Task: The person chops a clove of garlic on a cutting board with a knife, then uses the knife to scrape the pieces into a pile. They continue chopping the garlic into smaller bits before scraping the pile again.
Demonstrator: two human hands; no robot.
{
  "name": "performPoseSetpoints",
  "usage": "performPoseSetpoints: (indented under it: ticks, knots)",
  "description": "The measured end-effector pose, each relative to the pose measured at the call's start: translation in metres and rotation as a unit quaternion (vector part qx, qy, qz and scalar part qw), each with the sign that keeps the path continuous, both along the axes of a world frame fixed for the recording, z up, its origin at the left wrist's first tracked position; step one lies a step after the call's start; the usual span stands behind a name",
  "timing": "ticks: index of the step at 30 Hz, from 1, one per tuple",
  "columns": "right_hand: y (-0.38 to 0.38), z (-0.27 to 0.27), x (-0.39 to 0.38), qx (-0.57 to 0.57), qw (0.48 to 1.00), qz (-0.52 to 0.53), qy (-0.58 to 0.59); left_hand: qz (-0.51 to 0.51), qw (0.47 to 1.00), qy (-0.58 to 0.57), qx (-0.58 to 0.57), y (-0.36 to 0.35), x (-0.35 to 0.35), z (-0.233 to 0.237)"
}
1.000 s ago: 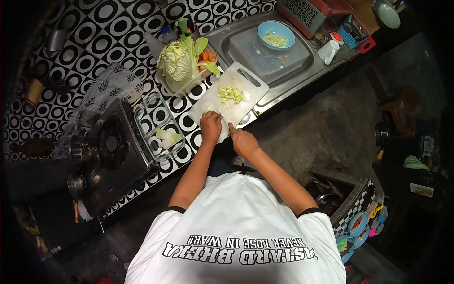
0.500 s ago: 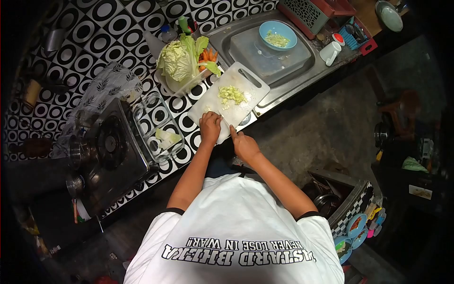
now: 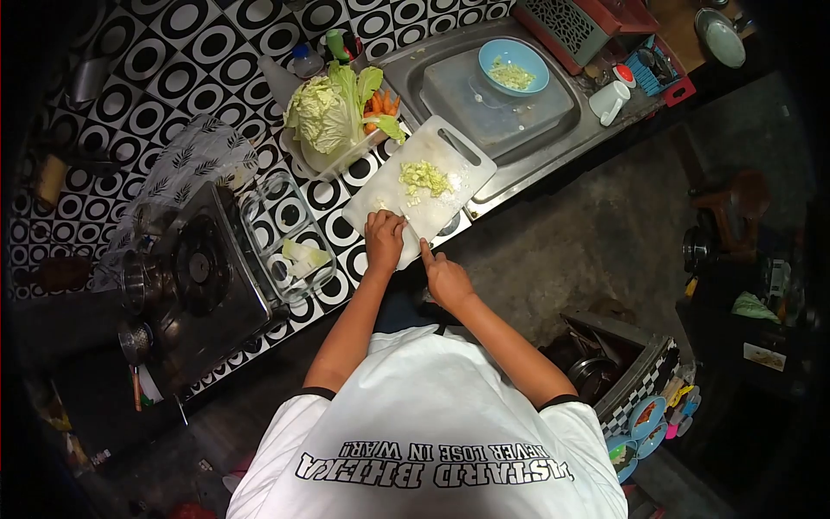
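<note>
A white cutting board (image 3: 450, 203) lies at the counter's edge with a small heap of chopped cabbage (image 3: 424, 177) on it. My left hand (image 3: 384, 240) rests on the near left part of the board, its fingers curled down over a pale piece of cabbage that is mostly hidden. Beside it, my right hand (image 3: 448, 280) grips a knife (image 3: 415, 230), index finger stretched along its top; the blade points toward the left fingertips. Behind the board, a whole napa cabbage (image 3: 324, 117) and carrots (image 3: 380, 109) sit in a clear plastic container (image 3: 333, 162).
A blue bowl (image 3: 538, 78) of chopped pieces stands on an upturned translucent tub (image 3: 493, 112) in the steel sink (image 3: 415, 65). Left are a glass dish (image 3: 259, 221) with cabbage pieces (image 3: 304, 257) and a gas stove (image 3: 212, 298). A white mug (image 3: 609, 102) stands right of the sink.
Both hands stay almost in the same place at the board, with only a slight shift of the fingers and knife. The whole view has tilted very slightly.
</note>
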State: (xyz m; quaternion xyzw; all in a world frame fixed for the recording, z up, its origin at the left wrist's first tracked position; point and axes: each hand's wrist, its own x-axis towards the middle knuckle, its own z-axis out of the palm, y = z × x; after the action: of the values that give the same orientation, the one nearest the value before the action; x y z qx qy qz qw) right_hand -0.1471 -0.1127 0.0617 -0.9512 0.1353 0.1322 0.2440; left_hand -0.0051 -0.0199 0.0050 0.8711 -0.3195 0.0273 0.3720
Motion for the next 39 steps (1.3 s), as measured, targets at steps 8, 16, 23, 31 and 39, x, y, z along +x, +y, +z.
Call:
performPoseSetpoints:
  ticks: [8,16,23,31,39]
  knots:
    - [-0.006,-0.024,-0.012,-0.007,0.999,0.017,-0.028,0.0,1.0,0.015,-0.017,0.0,0.001,-0.001]
    - [-0.006,-0.038,-0.014,0.024,0.999,0.0,-0.033,0.005,1.0,0.017,-0.01,0.0,0.0,0.001]
    - [-0.005,-0.037,-0.008,0.019,0.999,-0.003,-0.043,0.004,1.0,0.028,-0.013,0.0,-0.001,0.005]
    - [-0.007,-0.039,0.001,0.014,0.999,-0.002,-0.048,0.008,1.0,0.013,-0.02,0.0,0.0,0.0]
    - [-0.006,-0.043,0.005,0.016,0.998,-0.007,-0.065,0.011,1.0,0.018,-0.018,0.0,-0.001,-0.002]
